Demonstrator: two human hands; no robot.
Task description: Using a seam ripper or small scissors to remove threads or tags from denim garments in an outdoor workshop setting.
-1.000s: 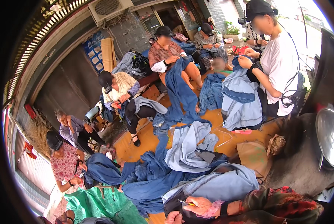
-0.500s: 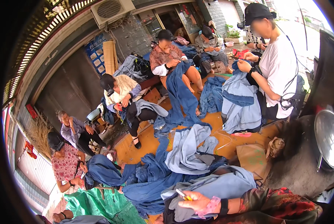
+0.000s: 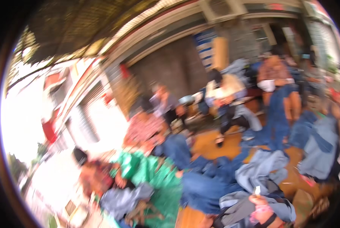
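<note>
The whole view is smeared by motion. My right hand [image 3: 260,204], with a pink band and a black strap at its wrist, is low on the right, fingers closed round a small pale-tipped hand tool [image 3: 257,190]; the earlier frame shows orange-yellow on it. Under and beside this hand lies grey and light blue denim cloth [image 3: 230,217]. Just beyond it rests a heap of pale blue denim [image 3: 259,169], with dark blue denim [image 3: 206,190] to its left. My left hand does not show; a skin-coloured patch at the lower edge is too blurred to make out.
Several people sit around the pile; one in pink [image 3: 145,131] has dark denim on the lap, and one at lower left [image 3: 97,176] has greyish denim. A green sheet [image 3: 164,201] and orange-brown ground covering [image 3: 211,146] lie between them. A shutter [image 3: 162,72] stands behind.
The view has swung left: everything has shifted right in the picture, and the person at lower left has come into it. My right hand still grips the tool.
</note>
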